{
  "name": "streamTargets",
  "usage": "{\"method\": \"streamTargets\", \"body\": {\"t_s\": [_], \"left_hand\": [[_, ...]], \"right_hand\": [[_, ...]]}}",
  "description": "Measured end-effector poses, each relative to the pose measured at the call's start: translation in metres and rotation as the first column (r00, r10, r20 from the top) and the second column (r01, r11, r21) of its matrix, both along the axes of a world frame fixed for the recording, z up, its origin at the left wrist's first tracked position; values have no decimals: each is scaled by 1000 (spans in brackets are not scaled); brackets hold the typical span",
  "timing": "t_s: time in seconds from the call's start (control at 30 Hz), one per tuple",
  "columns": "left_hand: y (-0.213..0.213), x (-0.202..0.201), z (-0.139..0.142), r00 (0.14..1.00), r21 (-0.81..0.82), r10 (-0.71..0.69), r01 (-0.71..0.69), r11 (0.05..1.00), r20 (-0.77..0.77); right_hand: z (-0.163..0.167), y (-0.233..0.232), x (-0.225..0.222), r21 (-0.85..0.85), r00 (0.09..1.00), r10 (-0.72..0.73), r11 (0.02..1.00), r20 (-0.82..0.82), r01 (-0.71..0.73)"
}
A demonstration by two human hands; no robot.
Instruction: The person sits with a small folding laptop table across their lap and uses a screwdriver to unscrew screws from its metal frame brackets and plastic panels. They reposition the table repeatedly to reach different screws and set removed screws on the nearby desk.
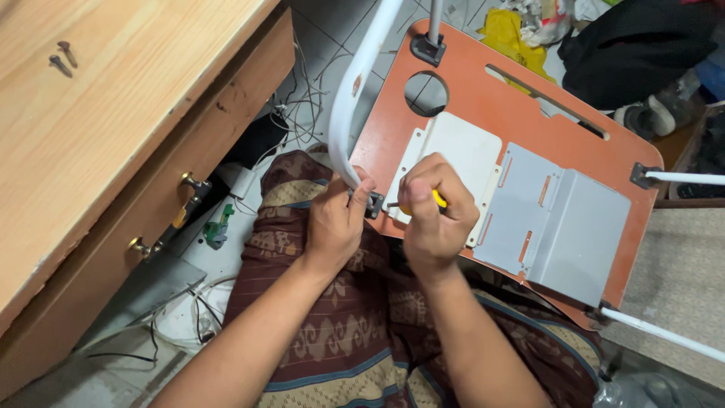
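Note:
An orange-brown board (483, 98) with a round hole and a long slot rests upside down across my lap. White tube legs are bolted to its corners. My left hand (336, 219) grips the bent white tube leg (355, 98) just above its dark corner bracket (374, 204). My right hand (434, 208) is closed around a yellow-handled screwdriver (436, 199). Its metal tip points left at that bracket. A white plate (464, 143) and a grey metal plate (563, 223) are fixed to the board beside my right hand.
A wooden desk (91, 128) with brass drawer knobs (192, 181) stands at the left, two dark screws (62, 59) on its top. Cables lie tangled on the tiled floor (302, 106). Yellow plastic (510, 34), dark cloth and shoes (649, 113) sit beyond the board.

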State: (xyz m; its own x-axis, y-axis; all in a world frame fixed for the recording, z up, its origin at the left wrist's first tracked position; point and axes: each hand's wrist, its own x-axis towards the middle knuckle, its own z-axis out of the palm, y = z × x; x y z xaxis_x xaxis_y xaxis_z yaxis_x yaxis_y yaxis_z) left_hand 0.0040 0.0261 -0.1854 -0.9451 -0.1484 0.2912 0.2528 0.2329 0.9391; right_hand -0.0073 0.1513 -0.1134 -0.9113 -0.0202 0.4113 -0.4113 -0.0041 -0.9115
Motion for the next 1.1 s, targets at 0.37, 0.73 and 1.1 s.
{"method": "streamTargets", "body": {"t_s": [0.37,0.73,1.1], "left_hand": [[-2,0,9,997,52,-19,16,999,72],[-18,8,118,836,-507,-418,204,838,-356],[-18,-22,132,725,-474,-633,473,743,-269]], "right_hand": [[10,57,-68,-304,671,715,695,195,-652],[-1,60,-49,49,753,593,775,286,-630],[-86,80,-21,313,897,269,869,350,-383]]}}
